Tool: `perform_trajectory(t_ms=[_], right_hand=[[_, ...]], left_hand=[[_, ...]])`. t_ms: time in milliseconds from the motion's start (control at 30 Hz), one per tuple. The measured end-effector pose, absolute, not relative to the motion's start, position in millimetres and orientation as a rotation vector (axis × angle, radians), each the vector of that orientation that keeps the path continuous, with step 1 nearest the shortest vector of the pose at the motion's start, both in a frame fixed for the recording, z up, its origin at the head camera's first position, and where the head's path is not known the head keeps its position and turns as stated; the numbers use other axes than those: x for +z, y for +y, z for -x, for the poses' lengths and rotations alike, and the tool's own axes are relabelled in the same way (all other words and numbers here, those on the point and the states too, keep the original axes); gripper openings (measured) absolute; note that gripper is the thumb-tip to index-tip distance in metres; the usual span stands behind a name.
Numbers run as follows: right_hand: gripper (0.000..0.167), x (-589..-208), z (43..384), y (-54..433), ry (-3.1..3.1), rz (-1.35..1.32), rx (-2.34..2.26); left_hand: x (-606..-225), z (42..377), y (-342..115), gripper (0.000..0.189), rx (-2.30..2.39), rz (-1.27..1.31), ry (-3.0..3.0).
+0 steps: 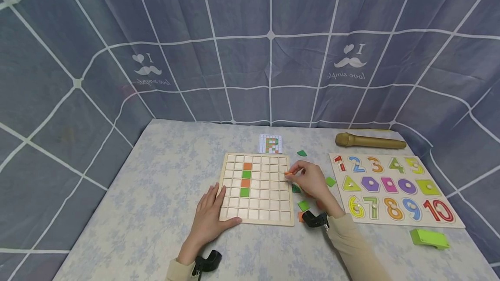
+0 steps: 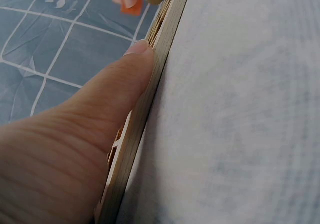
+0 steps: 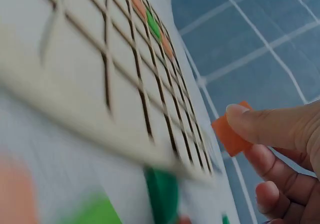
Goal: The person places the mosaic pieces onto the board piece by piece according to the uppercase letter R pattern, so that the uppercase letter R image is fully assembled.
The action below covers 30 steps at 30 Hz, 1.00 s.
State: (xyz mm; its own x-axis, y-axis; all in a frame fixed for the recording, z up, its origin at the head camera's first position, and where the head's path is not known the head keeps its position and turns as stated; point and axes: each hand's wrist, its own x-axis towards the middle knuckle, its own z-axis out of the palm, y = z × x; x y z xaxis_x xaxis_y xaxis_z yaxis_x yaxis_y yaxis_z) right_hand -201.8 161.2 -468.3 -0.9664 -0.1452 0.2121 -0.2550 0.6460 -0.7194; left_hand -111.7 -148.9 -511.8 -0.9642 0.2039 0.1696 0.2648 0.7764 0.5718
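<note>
A wooden grid board [image 1: 269,203] lies on the table, with orange and light green square tiles alternating in one column [image 1: 245,183]. My left hand [image 1: 209,215] rests at its lower left corner, fingers extended along the left side and the thumb [image 2: 117,81] on the near edge. Over the board's right edge, my right hand [image 1: 312,180] pinches an orange square tile [image 3: 232,134] between thumb and fingers. The tile is held above the board surface. Beside that hand lie loose green tiles [image 1: 303,205] and an orange tile [image 1: 300,217], partly hidden by the arm.
Behind the board lies a small pattern card [image 1: 270,144], with a dark green piece [image 1: 302,153] to its right. A number and shape puzzle [image 1: 394,187], a brown microphone-shaped object [image 1: 371,141] and a light green block [image 1: 429,238] occupy the right side. Grey-blue curtains [image 1: 242,64] surround the table.
</note>
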Motion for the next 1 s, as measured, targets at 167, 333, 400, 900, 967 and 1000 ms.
perform_trajectory(t_ms=[167,333,400,900,967,1000], right_hand=[[0.015,-468.8,192.4,129.3,-2.720,-0.460,1.332],[0.012,-470.2,182.4,101.4,-2.728,-0.644,1.363],[0.012,-472.0,179.5,91.9,-2.729,-0.720,1.360],[0.014,-479.4,170.3,56.0,-2.834,-0.808,1.245],[0.013,-479.2,169.8,55.7,-2.844,-0.801,1.240],[0.013,-479.3,169.8,55.7,-2.854,-0.795,1.237]], left_hand=[[-512.3,112.4,-148.7,0.103,-0.931,0.381,-2.859],[-512.4,112.5,-148.3,0.102,-0.931,0.381,-2.865],[-512.1,112.5,-148.4,0.102,-0.935,0.377,-2.872],[-512.0,111.8,-149.1,0.102,-0.945,0.381,-2.865],[-511.7,111.9,-149.1,0.102,-0.942,0.377,-2.883],[-511.5,111.9,-149.2,0.102,-0.943,0.375,-2.888]])
